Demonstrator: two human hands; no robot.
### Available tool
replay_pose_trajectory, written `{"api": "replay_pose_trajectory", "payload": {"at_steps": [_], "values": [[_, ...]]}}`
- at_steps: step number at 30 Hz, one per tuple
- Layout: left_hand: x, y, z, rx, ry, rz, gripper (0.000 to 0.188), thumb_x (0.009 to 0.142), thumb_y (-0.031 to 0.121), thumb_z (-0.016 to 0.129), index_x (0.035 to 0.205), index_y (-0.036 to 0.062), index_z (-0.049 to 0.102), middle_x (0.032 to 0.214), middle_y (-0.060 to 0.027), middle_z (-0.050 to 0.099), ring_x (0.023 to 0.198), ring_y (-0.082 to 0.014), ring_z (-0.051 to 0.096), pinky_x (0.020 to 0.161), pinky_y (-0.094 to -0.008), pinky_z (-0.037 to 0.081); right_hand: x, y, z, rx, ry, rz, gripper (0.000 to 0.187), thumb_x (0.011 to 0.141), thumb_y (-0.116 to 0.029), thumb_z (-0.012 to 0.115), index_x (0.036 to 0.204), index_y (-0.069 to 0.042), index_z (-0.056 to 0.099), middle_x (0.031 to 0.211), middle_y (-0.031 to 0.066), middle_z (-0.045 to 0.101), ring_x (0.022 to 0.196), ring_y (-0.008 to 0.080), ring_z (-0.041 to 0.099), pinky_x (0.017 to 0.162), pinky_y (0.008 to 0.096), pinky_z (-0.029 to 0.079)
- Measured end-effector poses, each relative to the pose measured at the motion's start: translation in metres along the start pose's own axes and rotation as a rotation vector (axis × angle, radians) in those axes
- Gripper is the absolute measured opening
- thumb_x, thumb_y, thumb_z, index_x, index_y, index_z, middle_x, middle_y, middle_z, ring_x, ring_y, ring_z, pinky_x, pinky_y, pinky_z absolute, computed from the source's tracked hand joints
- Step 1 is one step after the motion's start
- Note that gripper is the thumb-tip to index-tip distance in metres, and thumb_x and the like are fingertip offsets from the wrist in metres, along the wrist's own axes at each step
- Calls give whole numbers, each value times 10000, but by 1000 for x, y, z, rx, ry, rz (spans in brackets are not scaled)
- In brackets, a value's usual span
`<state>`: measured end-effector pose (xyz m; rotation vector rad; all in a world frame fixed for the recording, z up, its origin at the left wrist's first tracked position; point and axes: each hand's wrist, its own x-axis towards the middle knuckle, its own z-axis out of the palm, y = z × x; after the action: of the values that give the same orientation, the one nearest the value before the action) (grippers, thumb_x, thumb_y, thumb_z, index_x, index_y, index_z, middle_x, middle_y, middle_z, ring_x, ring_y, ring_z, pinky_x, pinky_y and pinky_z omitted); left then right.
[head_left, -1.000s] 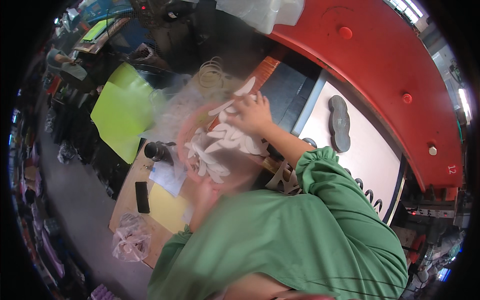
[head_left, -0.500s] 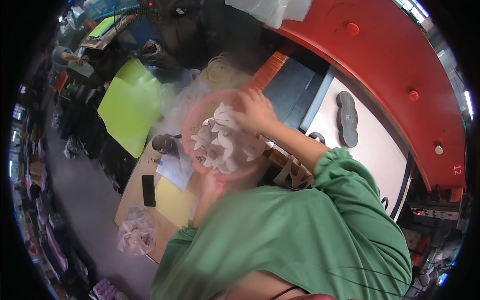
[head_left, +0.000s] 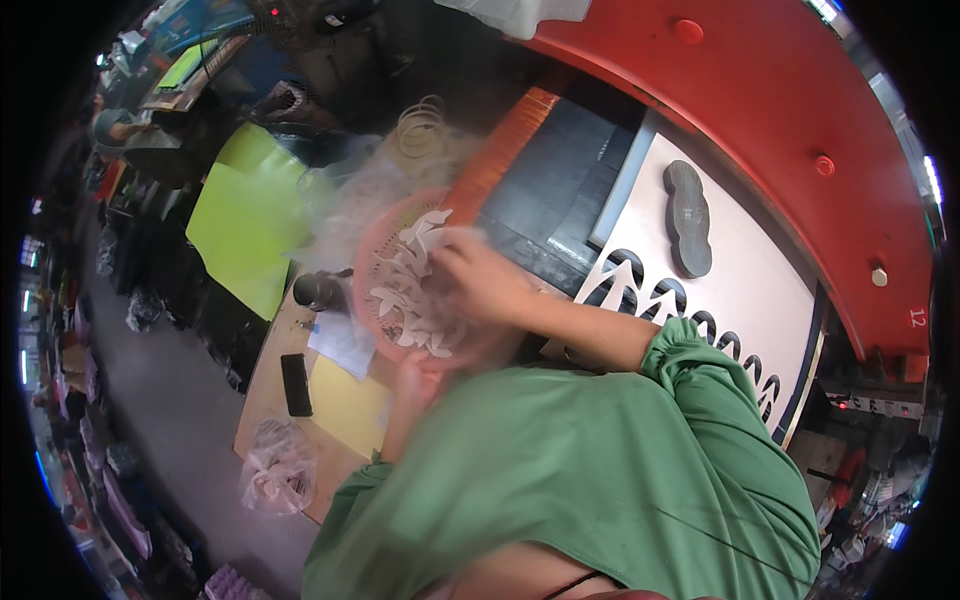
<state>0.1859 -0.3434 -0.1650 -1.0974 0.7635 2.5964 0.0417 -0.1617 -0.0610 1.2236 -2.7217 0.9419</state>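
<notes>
Basket (head_left: 364, 300) of pink, perforated plastic, centre, containing a heap of small white cut pieces (head_left: 405, 310). The right hand (head_left: 482, 278) lies over the basket's right side, fingers partly curled at the pieces; whether one is pinched cannot be told. The left hand (head_left: 415, 380), blurred, is at the near rim; how tightly its fingers close there cannot be told. Left of the basket, the wooden surface (head_left: 256, 418) bears a black cylindrical container (head_left: 320, 291), a white paper (head_left: 343, 346), a yellow sheet (head_left: 350, 408) and a black smartphone (head_left: 296, 385); a clear plastic bag (head_left: 278, 468) is at its edge. Beyond lies a lime-green sheet (head_left: 245, 225). To the right, a dark, wavy-edged block (head_left: 688, 220) rests on a pale sheet (head_left: 745, 275) with a row of dark arch shapes, beneath a red machine beam (head_left: 750, 105).
</notes>
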Motion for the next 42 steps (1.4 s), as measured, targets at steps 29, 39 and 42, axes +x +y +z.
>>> {"api": "replay_pose_trajectory", "payload": {"at_steps": [29,39,42], "values": [[55,12,-114,883,520,266,487,937,136,529,1364,-46,381,1212,-199,569,1122,-346,567,977,-392,482,-139,128,-208,-513,334,1083,888,682,-496,761,1441,-164,439,1201,242,574,1070,378,593,909,454,493],[2,-12,177,1395,-502,1508,377,821,41,676,1184,3,585,1163,-162,571,1120,-331,532,973,-426,420,-104,122,-219,-294,416,1318,794,628,-443,737,1330,-125,545,1106,221,607,1041,354,612,877,424,518],[16,-42,238,1478,-802,1510,404,791,119,704,1167,15,600,1148,-175,573,1079,-359,541,950,-449,427,-87,119,-218,-324,418,1385,771,629,-472,732,1298,-122,571,1117,223,601,1042,358,617,868,420,524]]}}
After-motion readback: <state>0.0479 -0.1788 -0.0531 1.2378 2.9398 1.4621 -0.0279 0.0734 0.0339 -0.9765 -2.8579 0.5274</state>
